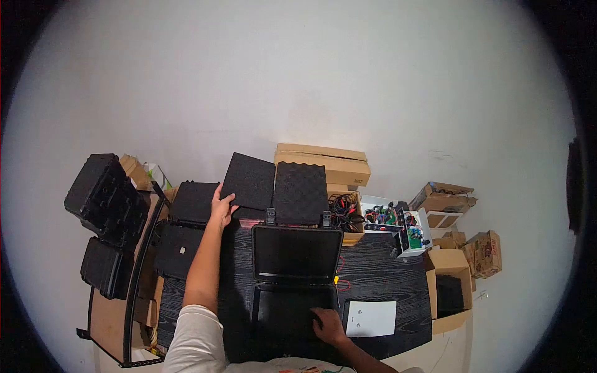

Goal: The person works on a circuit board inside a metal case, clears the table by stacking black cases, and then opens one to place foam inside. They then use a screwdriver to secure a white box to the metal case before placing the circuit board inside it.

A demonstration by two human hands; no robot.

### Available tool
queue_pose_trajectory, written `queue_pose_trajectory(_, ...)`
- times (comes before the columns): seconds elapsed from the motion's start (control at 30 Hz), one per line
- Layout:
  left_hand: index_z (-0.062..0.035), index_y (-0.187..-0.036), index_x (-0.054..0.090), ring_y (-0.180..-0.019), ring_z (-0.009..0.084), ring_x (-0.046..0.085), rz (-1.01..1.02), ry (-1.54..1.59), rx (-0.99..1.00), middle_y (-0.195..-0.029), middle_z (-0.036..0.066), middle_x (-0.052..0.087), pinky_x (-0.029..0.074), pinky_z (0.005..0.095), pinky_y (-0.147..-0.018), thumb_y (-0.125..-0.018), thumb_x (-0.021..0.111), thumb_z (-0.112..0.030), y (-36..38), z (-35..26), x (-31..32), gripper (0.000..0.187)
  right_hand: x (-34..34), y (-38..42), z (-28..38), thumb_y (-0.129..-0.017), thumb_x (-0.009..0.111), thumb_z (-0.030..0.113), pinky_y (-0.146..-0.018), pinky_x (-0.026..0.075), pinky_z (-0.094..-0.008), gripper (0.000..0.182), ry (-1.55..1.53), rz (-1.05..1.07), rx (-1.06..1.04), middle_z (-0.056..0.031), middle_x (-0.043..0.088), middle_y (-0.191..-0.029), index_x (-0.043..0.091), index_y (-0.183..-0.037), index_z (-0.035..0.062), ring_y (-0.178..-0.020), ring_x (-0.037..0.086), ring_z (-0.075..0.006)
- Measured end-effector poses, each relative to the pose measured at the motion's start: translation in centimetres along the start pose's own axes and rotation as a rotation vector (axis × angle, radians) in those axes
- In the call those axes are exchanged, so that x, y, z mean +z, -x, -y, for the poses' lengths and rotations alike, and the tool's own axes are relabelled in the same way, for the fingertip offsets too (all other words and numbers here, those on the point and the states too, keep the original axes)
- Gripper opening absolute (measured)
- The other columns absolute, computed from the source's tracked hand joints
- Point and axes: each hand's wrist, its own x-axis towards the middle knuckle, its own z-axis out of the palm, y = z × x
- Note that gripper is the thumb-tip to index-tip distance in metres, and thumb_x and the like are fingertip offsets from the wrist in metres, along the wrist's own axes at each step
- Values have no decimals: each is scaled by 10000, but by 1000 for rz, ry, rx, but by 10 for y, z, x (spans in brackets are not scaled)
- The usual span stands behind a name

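Left hand (224, 206), thumb and fingers gripping the lower-left edge of a foam sheet (250, 180), is the nearer hand; the sheet sits tilted, beyond and left of the opened black case (280, 308). Right hand (328, 325), loosely curled, contents not determinable, is over the case's near right side

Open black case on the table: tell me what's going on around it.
A person's left hand grips the edge of a flat dark foam sheet, beside a bumpy foam sheet beyond the case. The right hand is over the right side of the open black case; whether it touches is unclear. The case's lid is open, away from the person.
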Motion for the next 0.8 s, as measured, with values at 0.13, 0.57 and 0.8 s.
queue_pose_trajectory(0.13,-219,-1576,435,-1104,271,692,-35,-115,0,-1366,116,644,610,455,-830,-922,722,13,7,1,1,751,-2,2,3,-879,703,117,-1040,465,-505,469,25,8,8,-188,684,-1271,635,-1339,61,-1181,634,-379)
queue_pose_trajectory(0.57,13,-1298,683,-1158,402,658,-164,-1100,945,-1260,221,695,487,447,-1083,-941,749,-293,48,-2,5,475,2,6,-3,-891,693,115,-1094,431,-527,482,-7,-26,-25,-163,662,-1314,618,-1365,71,-1239,601,-362)
queue_pose_trajectory(0.8,7,-1321,670,-1220,218,641,420,-670,328,-1292,145,715,468,350,-1061,-1124,500,-371,124,30,27,459,-1,4,0,-888,682,64,-1145,408,-531,470,-110,-160,-115,-194,625,-1338,607,-1351,39,-1287,566,-397)
